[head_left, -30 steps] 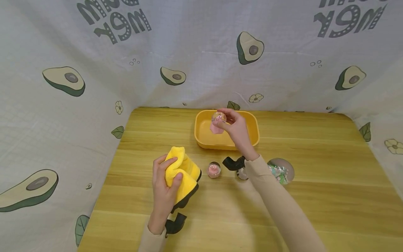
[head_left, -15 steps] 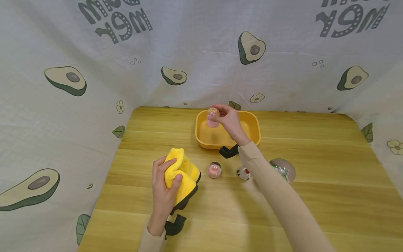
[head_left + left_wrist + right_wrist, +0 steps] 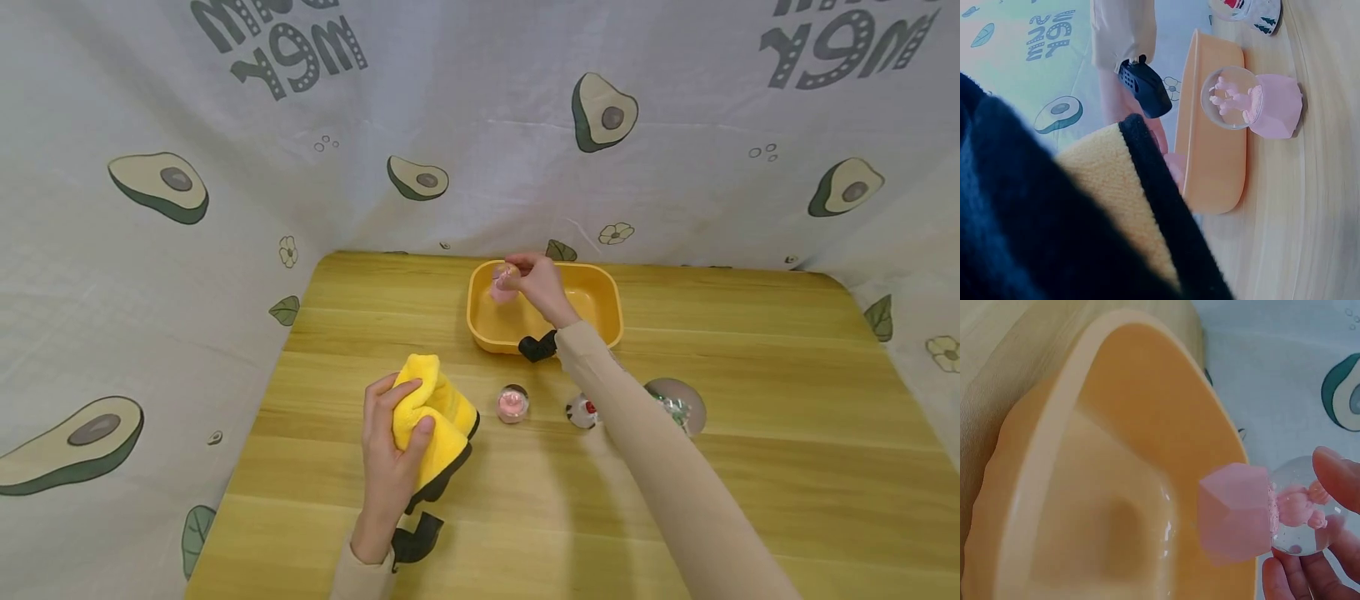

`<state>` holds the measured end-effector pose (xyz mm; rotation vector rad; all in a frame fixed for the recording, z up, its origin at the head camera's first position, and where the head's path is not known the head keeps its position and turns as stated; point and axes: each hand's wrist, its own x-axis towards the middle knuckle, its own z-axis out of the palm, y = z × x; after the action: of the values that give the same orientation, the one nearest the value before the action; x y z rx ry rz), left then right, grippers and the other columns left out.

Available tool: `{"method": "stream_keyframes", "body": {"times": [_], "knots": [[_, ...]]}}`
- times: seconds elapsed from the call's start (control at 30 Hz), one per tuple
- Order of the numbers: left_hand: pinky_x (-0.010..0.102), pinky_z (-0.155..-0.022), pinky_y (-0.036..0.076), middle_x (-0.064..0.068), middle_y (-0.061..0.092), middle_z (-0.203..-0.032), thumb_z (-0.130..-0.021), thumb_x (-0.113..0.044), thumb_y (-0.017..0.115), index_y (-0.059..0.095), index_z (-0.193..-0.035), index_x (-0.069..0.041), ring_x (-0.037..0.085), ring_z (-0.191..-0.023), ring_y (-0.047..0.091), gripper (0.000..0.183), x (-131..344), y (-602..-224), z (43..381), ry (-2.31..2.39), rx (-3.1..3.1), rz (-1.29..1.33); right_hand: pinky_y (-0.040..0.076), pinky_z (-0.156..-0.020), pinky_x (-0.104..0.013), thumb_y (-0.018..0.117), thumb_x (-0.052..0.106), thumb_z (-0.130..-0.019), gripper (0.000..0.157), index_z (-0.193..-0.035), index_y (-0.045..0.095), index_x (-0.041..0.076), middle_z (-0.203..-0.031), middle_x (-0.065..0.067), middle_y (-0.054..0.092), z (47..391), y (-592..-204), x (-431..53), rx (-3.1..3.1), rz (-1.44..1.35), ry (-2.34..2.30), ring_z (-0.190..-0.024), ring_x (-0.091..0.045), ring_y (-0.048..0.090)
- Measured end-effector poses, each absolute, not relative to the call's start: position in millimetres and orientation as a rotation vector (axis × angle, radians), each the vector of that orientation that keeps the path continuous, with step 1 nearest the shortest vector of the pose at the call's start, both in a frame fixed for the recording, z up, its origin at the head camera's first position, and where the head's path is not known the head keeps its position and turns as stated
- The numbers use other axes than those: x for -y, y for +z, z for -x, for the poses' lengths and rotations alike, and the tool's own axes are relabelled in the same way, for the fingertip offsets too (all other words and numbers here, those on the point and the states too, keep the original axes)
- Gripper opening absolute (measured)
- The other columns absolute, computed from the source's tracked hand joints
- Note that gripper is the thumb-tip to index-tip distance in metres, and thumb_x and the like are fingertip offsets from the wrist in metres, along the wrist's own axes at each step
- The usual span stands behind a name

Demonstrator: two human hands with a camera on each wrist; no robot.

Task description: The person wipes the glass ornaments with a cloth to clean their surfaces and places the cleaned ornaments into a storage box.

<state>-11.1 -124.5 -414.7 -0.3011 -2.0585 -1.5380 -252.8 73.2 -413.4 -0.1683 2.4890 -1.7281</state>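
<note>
My right hand (image 3: 543,287) pinches the clear dome of a snow globe (image 3: 1233,512) with a pink faceted base and a pink figure inside. It holds the globe over the left end of a yellow-orange plastic tub (image 3: 491,344), base pointing down into it. In the right wrist view the base stands out against the tub's inner wall; I cannot tell if they touch. My left hand (image 3: 386,454) grips a bunched yellow cloth (image 3: 442,425) with dark edging, above the table left of the tub. The cloth's dark side fills much of the left wrist view.
A second pink-based snow globe (image 3: 1275,106) stands in front of the tub. Right of it is a globe with a red figure (image 3: 581,411). A larger globe (image 3: 688,404) lies partly behind the right sleeve. An avocado-print curtain (image 3: 480,125) hangs behind the table (image 3: 787,417).
My right hand has carried the pink snow globe leftward over the tub, then slightly down toward its left end. The left hand and cloth have stayed put.
</note>
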Motion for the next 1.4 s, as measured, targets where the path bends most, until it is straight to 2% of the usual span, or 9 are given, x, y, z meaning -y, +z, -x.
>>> {"method": "stream_keyframes", "body": {"times": [0.2, 0.4, 0.63, 0.97, 1.2, 1.4], "knots": [[0.026, -0.081, 0.045, 0.013, 0.045, -0.122, -0.094, -0.028, 0.060, 0.056, -0.121, -0.006, 0.023, -0.104, 0.048, 0.036, 124.7, -416.4, 10.3, -1.547, 2.059, 0.299, 0.043, -0.091, -0.038, 0.073, 0.004, -0.081, 0.041, -0.119, 0.061, -0.007, -0.116, -0.021, 0.060, 263.6, -420.8, -69.7, -2.601, 0.158, -1.541, -0.103, -0.032, 0.053], [0.027, -0.081, 0.045, 0.014, 0.046, -0.122, -0.094, -0.027, 0.060, 0.055, -0.121, -0.006, 0.024, -0.103, 0.049, 0.035, 124.9, -417.8, 10.5, -1.528, 2.057, 0.307, 0.043, -0.091, -0.040, 0.073, 0.005, -0.080, 0.038, -0.115, 0.063, -0.008, -0.114, -0.022, 0.061, 266.8, -422.5, -64.5, -2.672, 0.137, -1.416, -0.100, -0.033, 0.053], [0.028, -0.080, 0.045, 0.013, 0.045, -0.122, -0.095, -0.033, 0.059, 0.054, -0.121, -0.004, 0.024, -0.103, 0.048, 0.039, 125.4, -419.6, 11.7, -1.524, 2.077, 0.304, 0.043, -0.090, -0.039, 0.073, 0.004, -0.081, 0.037, -0.115, 0.064, -0.005, -0.113, -0.020, 0.060, 266.2, -427.4, -60.3, -2.671, 0.040, -1.425, -0.098, -0.032, 0.051], [0.028, -0.079, 0.045, 0.013, 0.045, -0.122, -0.095, -0.033, 0.059, 0.054, -0.121, -0.004, 0.024, -0.102, 0.049, 0.039, 125.7, -420.2, 12.1, -1.533, 2.080, 0.297, 0.044, -0.087, -0.038, 0.072, 0.005, -0.083, 0.037, -0.117, 0.062, -0.005, -0.113, -0.020, 0.059, 266.7, -434.7, -53.3, -2.709, 0.027, -1.379, -0.096, -0.031, 0.049], [0.029, -0.078, 0.045, 0.013, 0.046, -0.121, -0.094, -0.025, 0.060, 0.055, -0.122, -0.007, 0.023, -0.102, 0.049, 0.034, 125.8, -420.7, 11.9, -1.529, 2.084, 0.289, 0.044, -0.089, -0.038, 0.071, 0.004, -0.083, 0.040, -0.120, 0.059, -0.006, -0.115, -0.021, 0.060, 265.2, -435.8, -48.7, -2.714, 0.067, -1.323, -0.100, -0.032, 0.052], [0.028, -0.079, 0.044, 0.015, 0.045, -0.121, -0.095, -0.028, 0.060, 0.054, -0.122, -0.005, 0.024, -0.101, 0.048, 0.036, 125.4, -420.7, 11.4, -1.507, 2.077, 0.296, 0.044, -0.088, -0.039, 0.070, 0.004, -0.084, 0.043, -0.124, 0.057, -0.005, -0.119, -0.021, 0.058, 263.8, -438.0, -47.0, -2.694, 0.098, -1.312, -0.098, -0.031, 0.052]]}}
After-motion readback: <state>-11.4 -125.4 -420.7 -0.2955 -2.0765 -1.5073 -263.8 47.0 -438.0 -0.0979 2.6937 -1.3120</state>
